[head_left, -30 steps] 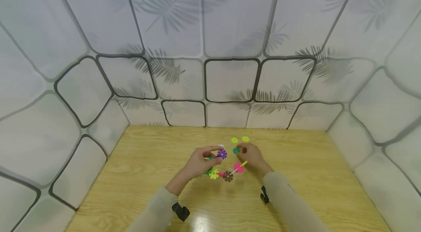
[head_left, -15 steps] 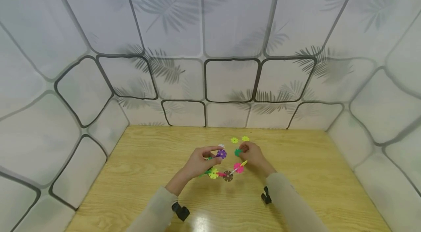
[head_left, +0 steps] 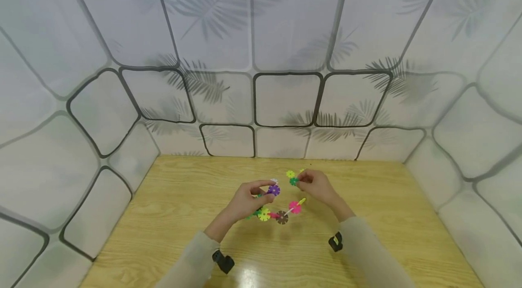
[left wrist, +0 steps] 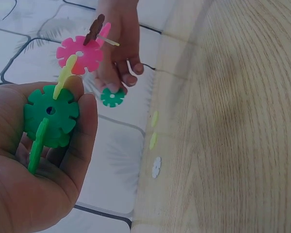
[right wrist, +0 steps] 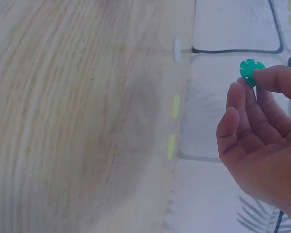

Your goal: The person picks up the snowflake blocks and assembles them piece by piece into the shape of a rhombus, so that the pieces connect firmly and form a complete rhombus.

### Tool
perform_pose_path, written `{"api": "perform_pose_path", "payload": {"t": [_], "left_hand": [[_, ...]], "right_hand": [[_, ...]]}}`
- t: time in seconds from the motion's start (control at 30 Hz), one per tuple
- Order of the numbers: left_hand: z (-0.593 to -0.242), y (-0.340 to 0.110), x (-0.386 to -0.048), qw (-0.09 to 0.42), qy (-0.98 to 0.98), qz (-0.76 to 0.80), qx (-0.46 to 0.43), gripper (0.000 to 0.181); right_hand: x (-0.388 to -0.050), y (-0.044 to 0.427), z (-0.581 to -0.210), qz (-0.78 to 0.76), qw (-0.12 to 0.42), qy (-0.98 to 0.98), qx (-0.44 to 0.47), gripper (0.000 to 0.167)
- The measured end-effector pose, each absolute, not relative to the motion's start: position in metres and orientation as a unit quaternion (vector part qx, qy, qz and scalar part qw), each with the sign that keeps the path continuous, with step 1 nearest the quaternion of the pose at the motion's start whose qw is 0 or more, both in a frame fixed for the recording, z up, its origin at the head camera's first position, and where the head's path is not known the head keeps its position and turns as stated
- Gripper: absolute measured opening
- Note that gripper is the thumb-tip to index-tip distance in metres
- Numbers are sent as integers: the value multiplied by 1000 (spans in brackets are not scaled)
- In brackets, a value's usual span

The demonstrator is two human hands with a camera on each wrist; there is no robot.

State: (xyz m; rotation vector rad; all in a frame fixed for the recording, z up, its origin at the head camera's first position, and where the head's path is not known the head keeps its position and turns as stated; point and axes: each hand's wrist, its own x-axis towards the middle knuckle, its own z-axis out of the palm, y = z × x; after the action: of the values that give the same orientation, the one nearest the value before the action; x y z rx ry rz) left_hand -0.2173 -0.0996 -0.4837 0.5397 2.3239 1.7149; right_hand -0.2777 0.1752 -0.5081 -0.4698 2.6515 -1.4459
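Note:
In the head view my left hand (head_left: 244, 202) grips a curved chain of interlocking snowflake discs, pinching its purple disc (head_left: 274, 190) between thumb and fingers. Along the chain a yellow disc (head_left: 264, 214), a brown disc (head_left: 282, 217) and a pink disc (head_left: 295, 207) follow, with an edge-on yellow one (head_left: 302, 201) at the end. Large green discs (left wrist: 51, 109) of it lie against my left palm in the left wrist view. My right hand (head_left: 320, 186) pinches a single loose green snowflake disc (right wrist: 250, 70) by thumb and fingertips, apart from the chain.
Beyond the hands on the wooden table (head_left: 195, 179) lie a white disc (left wrist: 156, 167) and two yellow discs (left wrist: 153, 141). In the head view my right hand partly covers one yellow disc. Patterned cloth walls (head_left: 285, 97) enclose the table at the back and sides.
My right hand first drew slightly nearer, then moved away from me and to the right with the green disc, now partly covering one yellow disc. My left hand and the chain stay nearly still.

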Motion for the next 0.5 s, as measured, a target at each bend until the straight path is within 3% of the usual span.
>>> {"api": "perform_pose_path", "payload": {"t": [0.5], "left_hand": [[-483, -98, -219, 101, 783, 585, 186, 42]], "right_hand": [[-263, 168, -485, -484, 7, 842, -239, 6]]}}
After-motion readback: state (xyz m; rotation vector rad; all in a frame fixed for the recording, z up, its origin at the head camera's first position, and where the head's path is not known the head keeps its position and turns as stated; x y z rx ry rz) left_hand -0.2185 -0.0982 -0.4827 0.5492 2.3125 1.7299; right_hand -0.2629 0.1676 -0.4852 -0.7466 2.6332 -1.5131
